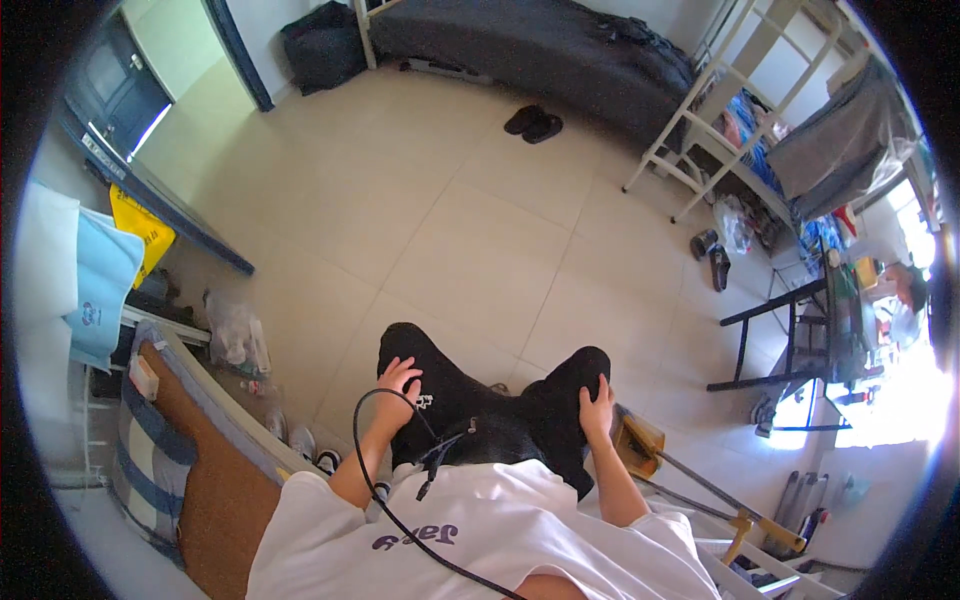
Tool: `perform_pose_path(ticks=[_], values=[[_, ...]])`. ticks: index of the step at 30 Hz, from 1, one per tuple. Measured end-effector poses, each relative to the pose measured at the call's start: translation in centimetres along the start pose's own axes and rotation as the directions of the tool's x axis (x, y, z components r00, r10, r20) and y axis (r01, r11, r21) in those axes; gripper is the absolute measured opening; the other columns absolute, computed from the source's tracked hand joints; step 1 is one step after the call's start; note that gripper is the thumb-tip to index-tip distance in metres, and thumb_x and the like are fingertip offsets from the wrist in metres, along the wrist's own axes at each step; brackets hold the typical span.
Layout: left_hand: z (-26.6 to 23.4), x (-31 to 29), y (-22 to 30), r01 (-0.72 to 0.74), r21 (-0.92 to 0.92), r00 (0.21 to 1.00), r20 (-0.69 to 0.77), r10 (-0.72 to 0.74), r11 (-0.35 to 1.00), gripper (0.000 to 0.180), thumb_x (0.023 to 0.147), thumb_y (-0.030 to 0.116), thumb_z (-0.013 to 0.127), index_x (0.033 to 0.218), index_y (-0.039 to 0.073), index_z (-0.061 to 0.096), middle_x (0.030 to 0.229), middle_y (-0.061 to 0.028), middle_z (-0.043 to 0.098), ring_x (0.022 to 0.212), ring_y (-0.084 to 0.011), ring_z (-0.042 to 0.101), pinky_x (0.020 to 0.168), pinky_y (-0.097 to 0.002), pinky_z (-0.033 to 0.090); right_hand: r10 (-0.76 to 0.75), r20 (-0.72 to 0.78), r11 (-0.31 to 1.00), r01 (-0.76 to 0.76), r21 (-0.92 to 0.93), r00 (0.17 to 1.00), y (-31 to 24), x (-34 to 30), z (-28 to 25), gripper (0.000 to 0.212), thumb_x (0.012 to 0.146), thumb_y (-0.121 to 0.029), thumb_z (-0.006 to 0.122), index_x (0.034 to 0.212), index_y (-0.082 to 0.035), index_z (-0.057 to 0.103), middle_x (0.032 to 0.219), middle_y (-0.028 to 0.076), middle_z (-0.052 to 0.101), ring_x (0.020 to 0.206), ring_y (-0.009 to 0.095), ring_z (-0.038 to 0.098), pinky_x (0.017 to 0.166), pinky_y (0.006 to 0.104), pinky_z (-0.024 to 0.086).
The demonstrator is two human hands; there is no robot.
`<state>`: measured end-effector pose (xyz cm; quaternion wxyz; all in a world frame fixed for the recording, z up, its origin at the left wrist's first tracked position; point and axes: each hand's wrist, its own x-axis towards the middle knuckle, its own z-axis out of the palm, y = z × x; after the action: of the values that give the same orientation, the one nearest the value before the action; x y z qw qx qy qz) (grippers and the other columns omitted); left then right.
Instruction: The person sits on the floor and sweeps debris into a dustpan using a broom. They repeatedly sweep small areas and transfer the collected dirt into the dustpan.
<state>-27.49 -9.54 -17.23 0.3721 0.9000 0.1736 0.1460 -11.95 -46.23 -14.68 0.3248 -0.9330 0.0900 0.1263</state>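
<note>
I am seated, with black trousers (490, 440) over my bent legs. My left hand (398, 388) lies on the left knee, its fingers spread over the cloth and nothing in them. On the outer side of the right knee rests my right hand (597, 408), fingers stretched along the fabric and partly turned from view. A thin black cable (357, 435) runs up over my white T-shirt (490, 545) and loops past the left forearm. Its bundled plug ends (435, 465) lie on my lap between the hands.
A brown mat (220, 480) and striped cushion (150, 460) are at left, beside plastic bags (238, 335). Dark slippers (533, 124) lie before a grey-covered bed (530, 50). A white ladder (735, 120), black-legged table (790, 335) and yellow-ended metal frame (730, 495) stand at right.
</note>
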Motion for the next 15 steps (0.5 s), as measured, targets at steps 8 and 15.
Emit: perform_pose_path(ticks=[8,15], values=[[-2.5,1.1,4.9,-0.133,0.026,0.988,-0.082,0.134,0.991,0.016,0.077,0.006,0.055,0.091,0.009,0.06,0.114,-0.0087,0.061,0.116,-0.0361,0.049,0.095,-0.0471,0.038,-0.053,0.003,0.949,0.052,-0.311,0.999,-3.2,-1.8,-0.9,0.078,0.082,-0.04,0.057,0.144,-0.014,0.018,0.14,0.032,0.023,0.127,0.048,0.026,0.101,0.0522,0.031],[-3.8,2.4,4.4,0.118,0.028,0.993,-0.006,-0.118,0.993,0.02,0.077,0.002,0.052,0.095,0.006,0.059,0.121,-0.0108,0.056,0.118,-0.0374,0.045,0.095,-0.0439,0.039,0.096,0.165,0.952,-0.042,-0.303,0.982,-4.4,2.7,-1.6,0.075,0.084,-0.044,0.053,0.143,-0.014,0.018,0.138,0.032,0.026,0.125,0.048,0.031,0.101,0.0501,0.033]])
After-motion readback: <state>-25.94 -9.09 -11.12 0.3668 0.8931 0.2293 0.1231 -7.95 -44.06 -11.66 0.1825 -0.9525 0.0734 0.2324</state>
